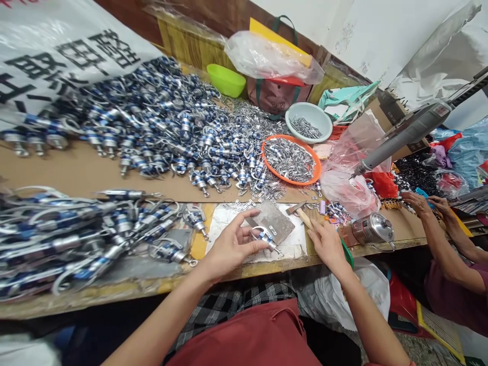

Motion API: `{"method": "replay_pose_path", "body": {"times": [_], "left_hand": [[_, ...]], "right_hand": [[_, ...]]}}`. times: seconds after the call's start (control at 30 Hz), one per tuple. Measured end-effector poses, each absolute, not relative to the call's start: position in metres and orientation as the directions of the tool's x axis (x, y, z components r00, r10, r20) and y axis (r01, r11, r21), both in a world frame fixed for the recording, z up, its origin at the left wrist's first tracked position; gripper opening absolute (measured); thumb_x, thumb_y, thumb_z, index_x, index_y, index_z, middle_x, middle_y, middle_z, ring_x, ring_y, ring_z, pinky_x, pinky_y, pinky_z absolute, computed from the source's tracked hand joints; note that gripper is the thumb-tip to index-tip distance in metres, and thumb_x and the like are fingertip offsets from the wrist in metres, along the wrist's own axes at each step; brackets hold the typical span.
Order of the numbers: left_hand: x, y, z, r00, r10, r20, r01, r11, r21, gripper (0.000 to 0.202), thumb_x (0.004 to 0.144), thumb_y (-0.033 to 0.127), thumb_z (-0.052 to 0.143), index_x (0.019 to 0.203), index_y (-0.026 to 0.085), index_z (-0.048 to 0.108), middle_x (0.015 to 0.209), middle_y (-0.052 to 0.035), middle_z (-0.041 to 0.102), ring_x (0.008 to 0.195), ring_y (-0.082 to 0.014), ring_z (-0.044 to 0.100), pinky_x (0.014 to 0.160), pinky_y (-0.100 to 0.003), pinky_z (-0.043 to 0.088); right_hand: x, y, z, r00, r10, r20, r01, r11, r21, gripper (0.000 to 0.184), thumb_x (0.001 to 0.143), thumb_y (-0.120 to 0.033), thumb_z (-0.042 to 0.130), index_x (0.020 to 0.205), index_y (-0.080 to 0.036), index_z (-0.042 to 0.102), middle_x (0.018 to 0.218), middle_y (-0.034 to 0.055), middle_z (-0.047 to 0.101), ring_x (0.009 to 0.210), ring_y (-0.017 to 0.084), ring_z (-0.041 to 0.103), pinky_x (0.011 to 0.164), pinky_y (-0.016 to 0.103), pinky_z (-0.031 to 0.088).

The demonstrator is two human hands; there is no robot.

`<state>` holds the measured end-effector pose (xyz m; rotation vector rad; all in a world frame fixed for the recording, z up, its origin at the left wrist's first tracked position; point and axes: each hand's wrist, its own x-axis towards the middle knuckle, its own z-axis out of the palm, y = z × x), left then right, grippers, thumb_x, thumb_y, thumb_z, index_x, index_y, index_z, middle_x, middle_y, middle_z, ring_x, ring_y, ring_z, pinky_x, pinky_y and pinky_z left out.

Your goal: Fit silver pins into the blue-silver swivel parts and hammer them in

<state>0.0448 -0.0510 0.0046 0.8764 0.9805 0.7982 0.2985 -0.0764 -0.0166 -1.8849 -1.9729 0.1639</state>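
My left hand pinches a small blue-and-silver metal fitting with a curved pale arm and a ring at its end. It is held over a flat grey metal block lying on a worn white sheet. A small plate with holes shows beside the fitting. In my right hand is a hammer, its wooden handle gripped and its metal head resting low over the bench, right of the block. Loose perforated metal plates lie just behind the block.
A large heap of similar fittings covers the back left; more fittings lie front left. An orange basket holds metal plates, a pale bowl holds pins. A power screwdriver hangs right, above a metal can. A co-worker's hands are at far right.
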Motion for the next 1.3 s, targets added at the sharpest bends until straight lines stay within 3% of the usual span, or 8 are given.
{"method": "replay_pose_path", "body": {"times": [0.1, 0.23, 0.4, 0.57, 0.7, 0.8, 0.97, 1.3], "left_hand": [[0.045, -0.051, 0.005, 0.359, 0.866, -0.347, -0.181, 0.429, 0.885, 0.077, 0.052, 0.027, 0.077, 0.119, 0.021, 0.038, 0.071, 0.0046, 0.056, 0.068, -0.0149, 0.061, 0.064, -0.026, 0.047], [0.046, -0.052, 0.006, 0.363, 0.872, -0.33, -0.184, 0.414, 0.892, 0.077, 0.053, 0.026, 0.076, 0.12, 0.019, 0.037, 0.071, 0.0037, 0.057, 0.069, -0.0152, 0.06, 0.065, -0.027, 0.048], [0.046, -0.053, 0.006, 0.355, 0.876, -0.326, -0.162, 0.402, 0.901, 0.076, 0.053, 0.026, 0.075, 0.119, 0.019, 0.038, 0.071, 0.0034, 0.055, 0.068, -0.0162, 0.06, 0.064, -0.029, 0.047], [0.047, -0.053, 0.004, 0.357, 0.876, -0.325, -0.184, 0.407, 0.895, 0.075, 0.053, 0.026, 0.075, 0.118, 0.02, 0.038, 0.07, 0.0043, 0.054, 0.068, -0.0156, 0.06, 0.065, -0.029, 0.047], [0.047, -0.053, 0.003, 0.374, 0.871, -0.32, -0.22, 0.418, 0.881, 0.076, 0.054, 0.024, 0.074, 0.12, 0.02, 0.037, 0.07, 0.0048, 0.054, 0.065, -0.0134, 0.058, 0.064, -0.027, 0.047], [0.047, -0.053, 0.004, 0.369, 0.872, -0.322, -0.217, 0.418, 0.882, 0.076, 0.053, 0.023, 0.074, 0.12, 0.019, 0.038, 0.07, 0.0045, 0.054, 0.066, -0.0128, 0.057, 0.064, -0.026, 0.046], [0.047, -0.052, 0.006, 0.368, 0.874, -0.316, -0.224, 0.413, 0.883, 0.074, 0.054, 0.023, 0.074, 0.119, 0.018, 0.038, 0.068, 0.0047, 0.055, 0.065, -0.0121, 0.056, 0.063, -0.024, 0.045], [0.047, -0.052, 0.007, 0.357, 0.872, -0.334, -0.208, 0.423, 0.882, 0.074, 0.053, 0.022, 0.074, 0.118, 0.017, 0.039, 0.069, 0.0043, 0.056, 0.066, -0.0117, 0.057, 0.064, -0.024, 0.046]], "right_hand": [[0.262, -0.074, -0.003, -0.044, 0.942, 0.333, 0.889, 0.189, -0.416, 0.034, 0.085, -0.031, 0.049, 0.116, -0.021, 0.057, 0.101, 0.0096, 0.056, 0.096, 0.021, 0.053, 0.084, 0.038, 0.044], [0.225, -0.06, -0.001, -0.074, 0.955, 0.288, 0.799, 0.229, -0.556, 0.05, 0.077, -0.037, 0.061, 0.122, -0.019, 0.051, 0.113, 0.0103, 0.054, 0.104, 0.023, 0.051, 0.089, 0.037, 0.043], [0.232, -0.042, -0.001, -0.015, 0.975, 0.223, 0.72, 0.165, -0.674, 0.017, 0.082, -0.027, 0.054, 0.082, -0.02, 0.069, 0.078, 0.0039, 0.067, 0.073, 0.017, 0.062, 0.068, 0.029, 0.049], [0.227, -0.057, 0.014, -0.214, 0.874, 0.436, 0.822, 0.402, -0.403, 0.023, 0.083, -0.013, 0.046, 0.088, -0.02, 0.067, 0.082, 0.0061, 0.067, 0.078, 0.017, 0.06, 0.071, 0.029, 0.048], [0.207, -0.073, 0.017, -0.433, 0.814, 0.388, 0.845, 0.516, -0.14, 0.028, 0.08, -0.004, 0.043, 0.093, -0.017, 0.064, 0.082, 0.0077, 0.063, 0.074, 0.018, 0.056, 0.066, 0.029, 0.045], [0.199, -0.076, 0.019, -0.486, 0.804, 0.344, 0.849, 0.528, -0.035, 0.023, 0.078, -0.005, 0.045, 0.09, -0.015, 0.063, 0.08, 0.0088, 0.062, 0.071, 0.02, 0.053, 0.062, 0.03, 0.042], [0.195, -0.078, 0.026, -0.523, 0.805, 0.28, 0.844, 0.535, 0.036, 0.02, 0.08, -0.007, 0.045, 0.087, -0.015, 0.062, 0.077, 0.0078, 0.059, 0.068, 0.019, 0.049, 0.06, 0.03, 0.038], [0.193, -0.081, 0.021, -0.481, 0.825, 0.296, 0.868, 0.495, 0.031, 0.023, 0.08, -0.005, 0.044, 0.092, -0.014, 0.061, 0.08, 0.0081, 0.058, 0.072, 0.019, 0.049, 0.062, 0.03, 0.039]]}}
